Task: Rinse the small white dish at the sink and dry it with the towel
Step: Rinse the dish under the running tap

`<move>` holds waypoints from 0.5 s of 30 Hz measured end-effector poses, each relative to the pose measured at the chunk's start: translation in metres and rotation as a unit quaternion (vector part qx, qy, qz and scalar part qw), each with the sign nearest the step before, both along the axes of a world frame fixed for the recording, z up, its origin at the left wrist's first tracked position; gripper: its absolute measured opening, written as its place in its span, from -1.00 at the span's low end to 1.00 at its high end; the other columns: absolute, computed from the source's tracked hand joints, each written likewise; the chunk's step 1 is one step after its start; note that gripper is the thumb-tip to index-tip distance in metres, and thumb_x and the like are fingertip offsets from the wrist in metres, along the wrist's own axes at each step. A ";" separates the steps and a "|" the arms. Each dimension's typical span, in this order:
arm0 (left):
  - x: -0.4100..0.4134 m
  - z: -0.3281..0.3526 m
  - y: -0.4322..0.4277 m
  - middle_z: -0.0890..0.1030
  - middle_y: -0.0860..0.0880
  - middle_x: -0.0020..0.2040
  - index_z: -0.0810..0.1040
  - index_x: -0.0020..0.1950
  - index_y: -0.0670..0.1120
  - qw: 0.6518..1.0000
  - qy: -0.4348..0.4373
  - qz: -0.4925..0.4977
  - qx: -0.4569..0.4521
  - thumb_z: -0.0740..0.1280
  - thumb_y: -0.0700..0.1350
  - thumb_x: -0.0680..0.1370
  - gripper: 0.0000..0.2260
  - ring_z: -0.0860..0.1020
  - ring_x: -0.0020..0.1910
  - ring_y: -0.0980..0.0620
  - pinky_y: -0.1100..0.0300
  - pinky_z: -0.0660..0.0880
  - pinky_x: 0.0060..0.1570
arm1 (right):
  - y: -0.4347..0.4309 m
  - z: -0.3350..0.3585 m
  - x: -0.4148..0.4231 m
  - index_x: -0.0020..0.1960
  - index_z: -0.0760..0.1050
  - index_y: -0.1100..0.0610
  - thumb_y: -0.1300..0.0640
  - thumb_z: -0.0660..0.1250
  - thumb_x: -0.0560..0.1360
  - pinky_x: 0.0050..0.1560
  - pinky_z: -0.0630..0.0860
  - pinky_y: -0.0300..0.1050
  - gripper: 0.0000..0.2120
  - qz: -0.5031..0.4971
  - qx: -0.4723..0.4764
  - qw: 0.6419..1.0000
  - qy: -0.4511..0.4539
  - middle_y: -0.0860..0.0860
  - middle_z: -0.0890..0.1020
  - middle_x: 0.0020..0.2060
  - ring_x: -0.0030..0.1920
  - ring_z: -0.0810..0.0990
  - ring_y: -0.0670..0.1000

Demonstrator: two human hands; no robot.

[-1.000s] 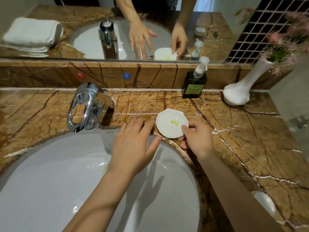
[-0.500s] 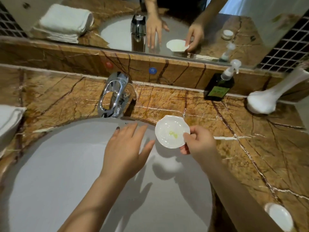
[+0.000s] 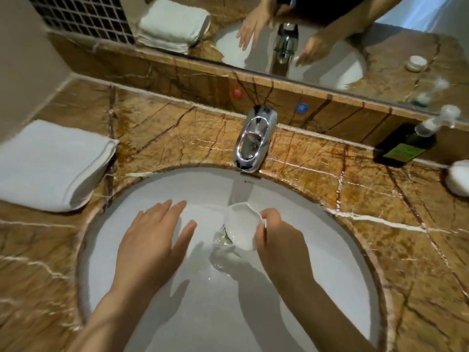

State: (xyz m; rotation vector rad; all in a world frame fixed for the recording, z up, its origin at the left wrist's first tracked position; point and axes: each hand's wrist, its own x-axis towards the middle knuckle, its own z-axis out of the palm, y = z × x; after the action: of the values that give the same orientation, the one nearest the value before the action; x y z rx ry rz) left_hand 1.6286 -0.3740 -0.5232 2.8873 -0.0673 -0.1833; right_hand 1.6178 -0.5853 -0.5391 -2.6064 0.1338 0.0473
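1. The brown marble counter (image 3: 317, 158) runs around everything, veined in white, with a mirror along its back edge.
2. Set into it is the white oval sink basin (image 3: 291, 313), and both my arms reach down over it.
3. My folded white towel (image 3: 50, 166) lies on the counter to my left, well apart from the basin's centre. It is dry-looking and untouched, so the drying half of the job is all left to do.
4. The chrome tap (image 3: 253, 141) stands at the back of the basin, and water falls from it in a flat sheet.
5. My left hand (image 3: 154, 237) hovers flat over the basin, fingers spread, holding nothing.
6. My right hand (image 3: 276, 240) is closed on the right rim of the small white dish (image 3: 242, 224), pinching it between thumb and fingers.
7. That dish sits directly in the stream, tilted so water runs off its lower left lip into the basin. I judge the rinse just begun.
8. A dark green soap pump bottle (image 3: 406, 146) stands at the far right, near a white vase base (image 3: 458, 180).
9. Whether any residue is left in the dish, I cannot tell through the splash.
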 end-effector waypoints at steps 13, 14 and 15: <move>0.005 -0.001 0.034 0.59 -0.14 0.23 0.50 0.29 -0.05 0.998 -0.021 0.002 -0.064 -0.05 0.21 0.55 -0.46 0.52 0.24 -0.15 -0.18 0.39 0.26 | 0.042 0.023 0.009 -0.14 0.48 0.16 0.28 0.37 0.40 -0.54 0.23 -0.19 -0.91 0.073 -0.177 0.981 -0.003 0.04 0.56 -0.51 -0.53 0.54 0.14; 0.005 -0.001 0.035 0.60 -0.14 0.21 0.50 0.28 -0.06 0.997 -0.027 0.001 -0.067 -0.02 0.19 0.55 -0.48 0.53 0.22 -0.16 -0.17 0.39 0.25 | 0.045 0.024 0.009 -0.14 0.48 0.17 0.28 0.36 0.40 -0.53 0.23 -0.18 -0.92 0.072 -0.177 0.981 0.004 0.05 0.56 -0.50 -0.52 0.54 0.15; 0.006 -0.001 0.037 0.61 -0.14 0.19 0.51 0.27 -0.06 0.997 -0.032 0.000 -0.072 0.00 0.17 0.55 -0.50 0.55 0.19 -0.16 -0.16 0.39 0.23 | 0.049 0.025 0.009 -0.11 0.48 0.17 0.26 0.32 0.43 -0.51 0.26 -0.16 -0.94 0.075 -0.178 0.981 0.014 0.06 0.58 -0.47 -0.49 0.56 0.16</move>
State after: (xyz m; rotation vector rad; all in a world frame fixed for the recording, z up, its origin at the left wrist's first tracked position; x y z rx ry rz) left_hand 1.6343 -0.3372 -0.5246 2.7497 -0.0883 -0.0811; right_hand 1.6271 -0.5366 -0.5146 -2.9695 -0.0496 0.1226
